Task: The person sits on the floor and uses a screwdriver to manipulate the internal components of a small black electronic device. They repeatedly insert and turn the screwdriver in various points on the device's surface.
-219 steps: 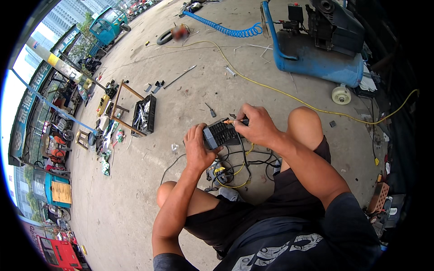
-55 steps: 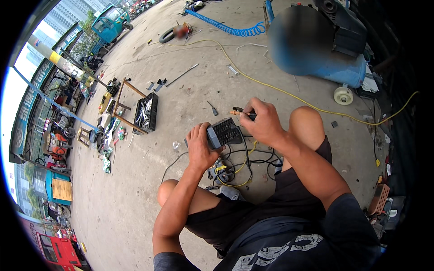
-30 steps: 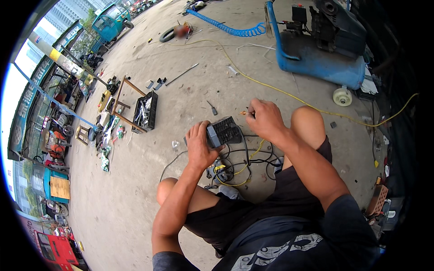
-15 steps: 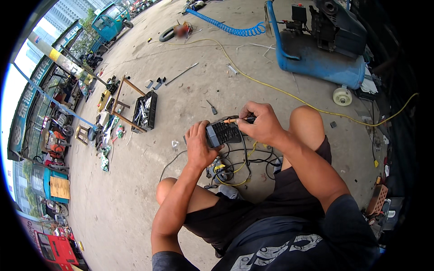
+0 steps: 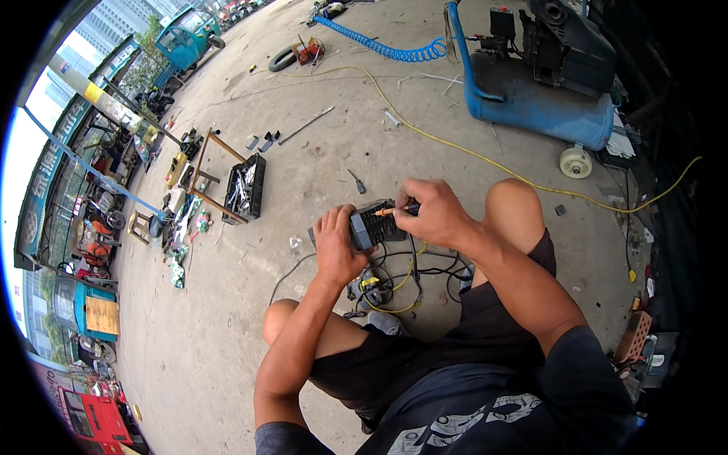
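Pinching a screwdriver (image 5: 394, 211), right hand (image 5: 434, 214) meets the black unit (image 5: 375, 224).

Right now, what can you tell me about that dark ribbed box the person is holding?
The dark ribbed box looks like a black finned casing, perhaps metal or plastic, with parallel ridges across its top. It is held above the concrete ground, between the person's knees. The left hand grips its left end, while the right hand presses an orange-tipped screwdriver against its upper side. Black and yellow wires hang in a tangle beneath it; whether they join it is unclear.
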### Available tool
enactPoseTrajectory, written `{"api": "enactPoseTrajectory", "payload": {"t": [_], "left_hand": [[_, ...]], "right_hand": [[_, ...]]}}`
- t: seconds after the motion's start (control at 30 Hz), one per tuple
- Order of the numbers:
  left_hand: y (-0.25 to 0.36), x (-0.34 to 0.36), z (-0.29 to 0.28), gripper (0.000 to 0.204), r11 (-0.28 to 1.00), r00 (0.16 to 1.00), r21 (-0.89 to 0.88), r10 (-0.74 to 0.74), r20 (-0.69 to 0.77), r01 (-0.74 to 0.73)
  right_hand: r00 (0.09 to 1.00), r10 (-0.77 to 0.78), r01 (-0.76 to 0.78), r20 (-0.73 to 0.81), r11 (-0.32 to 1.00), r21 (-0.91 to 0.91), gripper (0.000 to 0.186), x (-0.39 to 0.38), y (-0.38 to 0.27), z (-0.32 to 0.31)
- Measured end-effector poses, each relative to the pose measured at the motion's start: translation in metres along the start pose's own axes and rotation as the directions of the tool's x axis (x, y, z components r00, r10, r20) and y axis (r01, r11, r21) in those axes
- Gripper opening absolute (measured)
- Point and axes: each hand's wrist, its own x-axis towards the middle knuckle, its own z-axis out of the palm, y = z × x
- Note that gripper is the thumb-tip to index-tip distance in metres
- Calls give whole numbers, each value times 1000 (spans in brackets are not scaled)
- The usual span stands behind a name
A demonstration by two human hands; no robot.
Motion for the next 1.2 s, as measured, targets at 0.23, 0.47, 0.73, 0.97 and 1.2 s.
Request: {"api": "enactPoseTrajectory", "payload": {"t": [0.23, 0.47, 0.73, 0.97, 1.2], "left_hand": [[-1, 0, 1, 88, 1000, 1000, 20, 21, -8, -21], [-3, -1, 2, 88, 1000, 1000, -3, -6, -10, 6], [-1, 0, 1, 89, 1000, 1000, 4, 0, 2, 0], [-1, 0, 1, 89, 1000, 1000, 25, 16, 5, -16], [-1, 0, 2, 90, 1000, 1000, 22, 6, 10, -6]], "right_hand": [[997, -76, 76, -19, 997, -20, 16, 1, 6, 7], [979, -126, 118, -161, 991, -59, 18, -2, 7, 7], [996, -85, 84, -23, 996, -35, 17, -3, -1, 5], [986, -168, 166, -13, 979, -121, 17, -2, 1, 9], [973, -227, 214, -44, 956, -203, 18, -5, 4, 14]]}}
